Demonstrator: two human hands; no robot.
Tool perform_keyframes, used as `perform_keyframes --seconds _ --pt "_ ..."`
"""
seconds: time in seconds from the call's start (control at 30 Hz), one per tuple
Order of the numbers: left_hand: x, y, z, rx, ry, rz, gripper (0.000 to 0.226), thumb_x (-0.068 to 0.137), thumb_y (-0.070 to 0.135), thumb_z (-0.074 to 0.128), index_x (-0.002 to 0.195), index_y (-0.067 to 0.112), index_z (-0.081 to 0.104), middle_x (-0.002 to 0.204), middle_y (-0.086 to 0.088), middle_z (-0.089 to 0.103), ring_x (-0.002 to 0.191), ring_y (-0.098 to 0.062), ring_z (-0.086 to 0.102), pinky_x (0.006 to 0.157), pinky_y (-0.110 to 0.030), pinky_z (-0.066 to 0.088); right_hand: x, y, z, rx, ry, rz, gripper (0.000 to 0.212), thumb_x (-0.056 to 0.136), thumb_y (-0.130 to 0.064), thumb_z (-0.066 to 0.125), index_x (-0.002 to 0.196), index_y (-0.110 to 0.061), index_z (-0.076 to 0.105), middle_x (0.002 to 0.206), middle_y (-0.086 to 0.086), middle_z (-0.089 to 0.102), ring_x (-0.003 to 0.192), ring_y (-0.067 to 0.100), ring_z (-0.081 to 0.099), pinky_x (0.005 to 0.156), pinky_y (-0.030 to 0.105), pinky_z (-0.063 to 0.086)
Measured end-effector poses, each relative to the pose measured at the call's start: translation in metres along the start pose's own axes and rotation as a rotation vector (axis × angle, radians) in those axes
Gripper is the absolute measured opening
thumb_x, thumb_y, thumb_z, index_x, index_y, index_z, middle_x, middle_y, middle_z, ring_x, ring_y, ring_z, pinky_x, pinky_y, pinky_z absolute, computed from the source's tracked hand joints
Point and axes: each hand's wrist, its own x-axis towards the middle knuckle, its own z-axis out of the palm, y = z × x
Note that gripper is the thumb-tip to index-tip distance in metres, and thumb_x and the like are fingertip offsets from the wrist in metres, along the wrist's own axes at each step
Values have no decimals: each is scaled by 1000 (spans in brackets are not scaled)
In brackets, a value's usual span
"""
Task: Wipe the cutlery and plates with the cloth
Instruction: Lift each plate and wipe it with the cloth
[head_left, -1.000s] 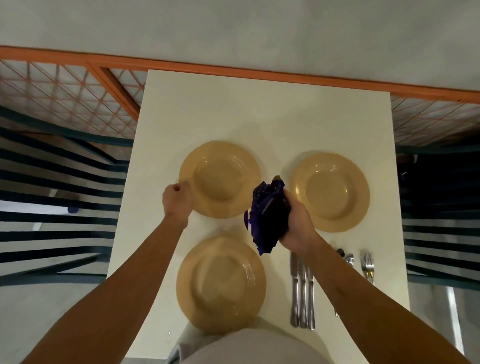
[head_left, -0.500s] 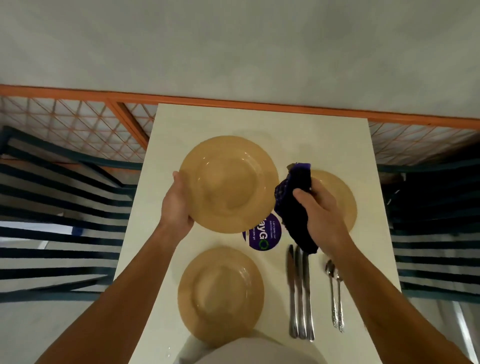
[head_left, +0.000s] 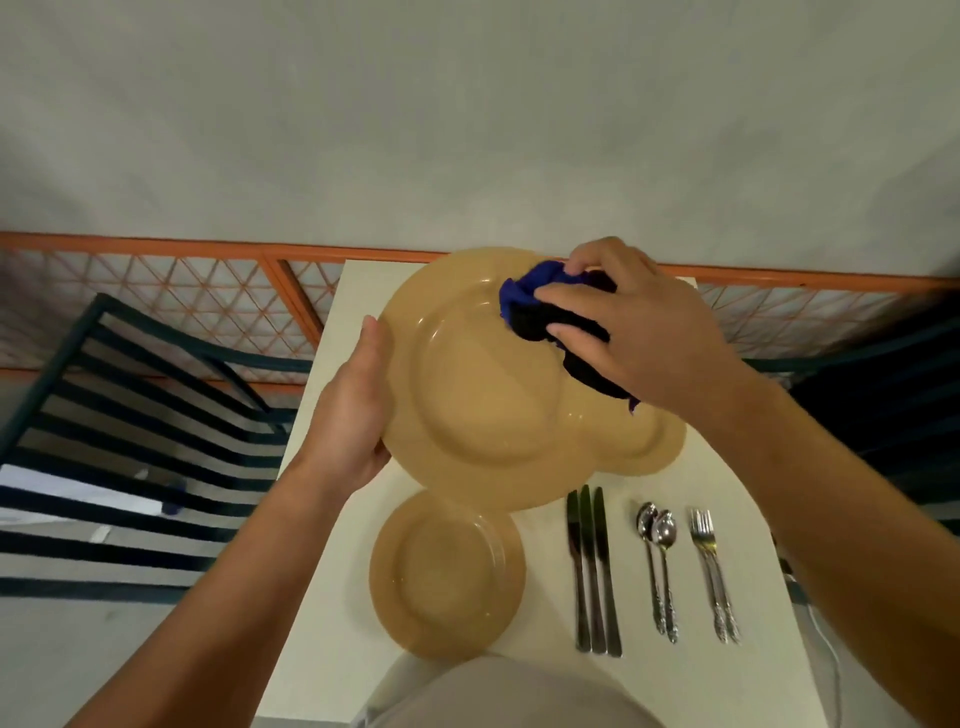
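Note:
My left hand (head_left: 348, 410) grips the left rim of a tan plate (head_left: 483, 395), held up off the white table (head_left: 675, 499) toward the camera. My right hand (head_left: 639, 327) holds a bunched dark blue cloth (head_left: 540, 301) and presses it on the plate's upper right. A second tan plate (head_left: 447, 577) lies on the table near me. The rim of a third plate (head_left: 660, 447) shows behind the lifted one at the right. Three knives (head_left: 592, 571), two spoons (head_left: 657, 566) and forks (head_left: 714, 566) lie side by side on the right.
Dark slatted chairs stand at the left (head_left: 130, 441) and right (head_left: 893, 415) of the table. An orange lattice railing (head_left: 182, 306) runs behind the table, with grey floor beyond. A thin white cable (head_left: 826, 639) lies by the table's right edge.
My left hand has lifted the far left plate much closer to the camera. My right hand has brought the cloth onto the plate's upper right part.

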Motion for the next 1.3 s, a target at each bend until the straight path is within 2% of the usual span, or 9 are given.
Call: perform_keyframes --seconds 0.13,0.27,0.37,0.5,0.67,0.8,0.97,1.1,1.3 --pt "-8 5 1 60 -113 21 64 102 68 30 144 28 56 139 -6 66 130 -29 62 116 -59 39 34 -28 -9 -1 60 -110 30 95 -30 66 121 -18 75 122 14 65 98 33 65 73 41 56" --pt "-21 7 14 65 -160 42 64 104 67 26 141 27 60 137 -10 67 131 -29 61 118 -58 37 49 -52 -13 9 29 -271 28 93 -27 73 119 -17 74 120 13 65 94 30 62 72 35 49" --pt "-28 6 11 53 -118 33 66 101 69 28 139 26 62 133 -10 70 127 -29 64 117 -55 40 43 -47 -16 -16 -2 -357 24 93 -24 74 116 -17 75 115 14 67 89 31 62 68 37 50" --pt "-35 4 -2 21 -63 49 58 102 65 31 132 29 65 125 -4 74 119 -27 69 107 -50 50 20 -13 -22 -55 2 -245 25 98 -29 65 119 -19 75 117 12 65 92 30 62 67 42 55" --pt "-44 -2 22 31 -85 11 57 106 58 29 130 23 66 124 -7 75 116 -25 71 104 -47 52 6 -24 -14 -11 38 -126 25 94 -26 71 118 -18 75 113 11 64 90 30 62 65 42 55" --pt "-48 -9 48 68 -78 -35 53 105 61 32 117 27 71 110 -6 79 103 -21 76 83 -36 58 -2 -52 -3 79 19 -180 28 96 -28 64 120 -18 74 115 8 65 97 28 64 73 41 54" --pt "-46 -6 37 84 -46 -84 55 103 63 33 112 29 74 110 -2 80 103 -21 76 98 -43 55 -6 -19 -1 74 37 -156 27 96 -27 68 121 -17 76 116 12 65 96 31 64 70 40 56" --pt "-46 -3 29 43 30 -71 45 103 60 41 101 30 74 96 1 81 88 -18 79 88 -41 59 -19 -4 1 -33 -39 -109 28 94 -27 71 119 -17 74 114 10 63 94 30 63 66 38 56" --pt "-37 -7 18 -72 242 -43 30 103 49 54 104 24 71 85 4 81 85 -20 78 78 -39 62 -63 -44 13 -42 -276 128 35 99 -49 49 112 -24 69 108 0 60 86 23 64 64 34 53"
